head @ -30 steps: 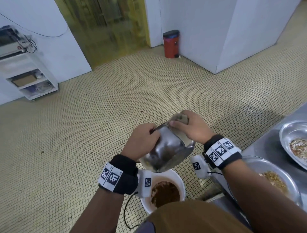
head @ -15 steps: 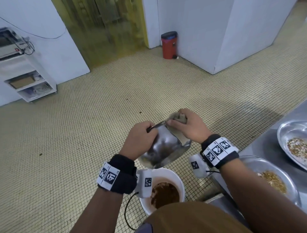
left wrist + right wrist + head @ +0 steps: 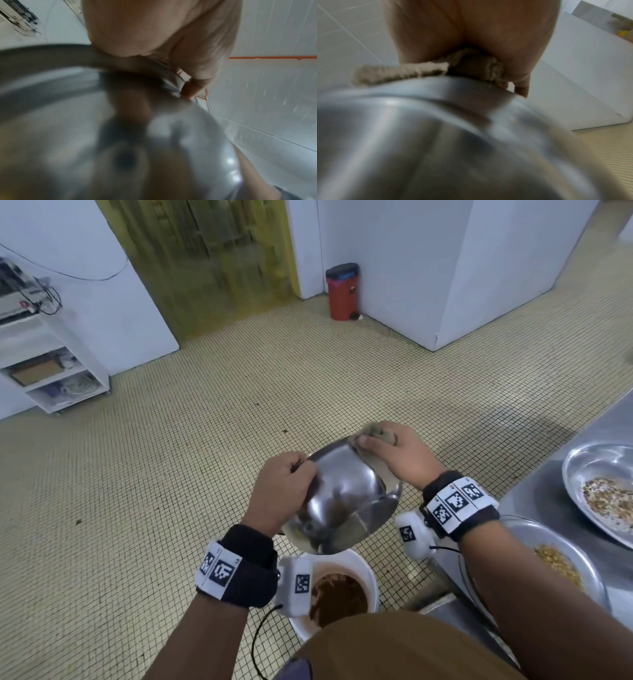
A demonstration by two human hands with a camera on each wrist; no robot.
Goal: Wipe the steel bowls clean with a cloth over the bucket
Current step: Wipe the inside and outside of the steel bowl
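Gripping the rim of the steel bowl point(image 3: 346, 494) on its left side, the left hand point(image 3: 281, 491) has its fingers curled over the edge and holds the bowl tilted, its mouth facing down toward the white bucket point(image 3: 339, 587) on the floor directly below, near the person. The right hand point(image 3: 397, 457) is closed around a bunched beige cloth point(image 3: 380, 436) and presses it against the far right part of the rim; the right wrist view shows the cloth wedged between palm and metal. The bowl looks thin, rigid and light, but its polished wall is likely slick, more so if damp, so the rolled rim seems the safest place to hold, thumb one side and fingers the other. The cloth is soft and should fold to the curve under pressure. Two more steel bowls point(image 3: 603, 484) holding food scraps sit on the steel counter point(image 3: 534, 501) to the right.
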